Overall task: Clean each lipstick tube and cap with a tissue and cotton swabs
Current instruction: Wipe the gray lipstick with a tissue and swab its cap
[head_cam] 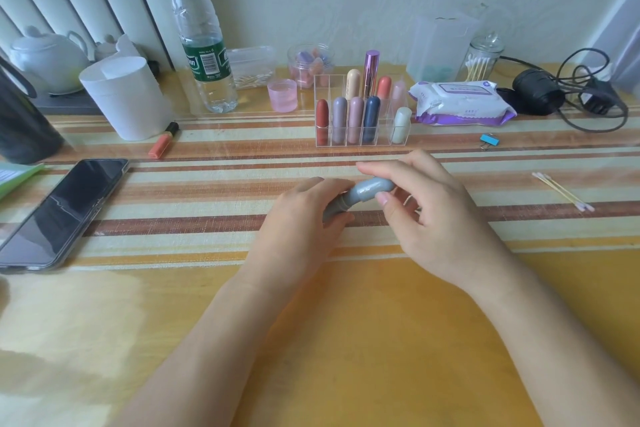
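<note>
Your forearms come in from 6 o'clock and both hands meet mid-surface (346,322).

Grip:
- Left hand (304,215) is clenched round the tube (331,214), on its lower barrel.
- Right hand (426,204) pinches the cap (372,189) between thumb and forefinger. Its other fingers (410,208) curl loosely underneath and grip nothing that I can see.
- The split grip makes sense. One hand anchors the base while the other works the cap along the axis.
- The tube is held low over the surface. I can't tell whether it touches.

Tube look:
- It's grey-blue with a soft sheen, and the rounded cap end points to 2 o'clock.
- A tan collar (344,199) shows at the joint, so the cap isn't fully seated. I can't tell whether it's going on or coming off.
- Any smears are too small to judge.

Supplies, clocked from your hands:
- Swabs (562,192) lie at 3 o'clock, well apart.
- Wipes (460,104) are at 1 o'clock.
- Rack (323,80) is at 12 o'clock, with the other lipsticks standing capped. One front slot looks vacant and is probably this tube's home.
- Phone (65,211) is at 9 o'clock, out of the way.

Neither hand holds a tissue or swab. Judging from that, the wiping hasn't begun on this tube. Your right hand sits nearer both supplies, so let it fetch them while the left keeps the tube.
</note>
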